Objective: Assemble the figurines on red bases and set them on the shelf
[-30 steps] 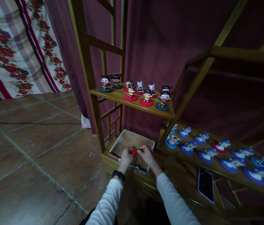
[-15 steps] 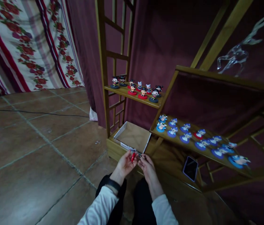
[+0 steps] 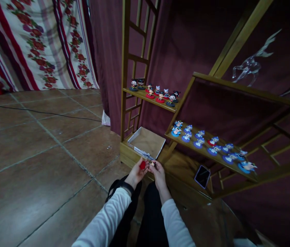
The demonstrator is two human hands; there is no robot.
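My left hand (image 3: 136, 173) holds a small red round base (image 3: 142, 165) in its fingertips. My right hand (image 3: 157, 172) pinches a tiny figurine (image 3: 152, 164) right beside it; the two hands almost touch, just in front of an open cardboard box (image 3: 147, 141) on the shelf unit's bottom board. Above stands a shelf (image 3: 151, 101) with several black-haired figurines on red and dark bases. A lower sloping shelf (image 3: 211, 150) carries several blue figurines and one red-based one.
A phone (image 3: 202, 176) lies on the bottom board to the right of my hands. A glass deer (image 3: 253, 64) stands on the top shelf. Tiled floor (image 3: 39, 154) with a black cable spreads left, before a floral curtain (image 3: 31, 44) and a maroon drape.
My hands have drawn back out of the box toward my body with the red piece. The view has pulled away from the shelves and now shows more of the unit.
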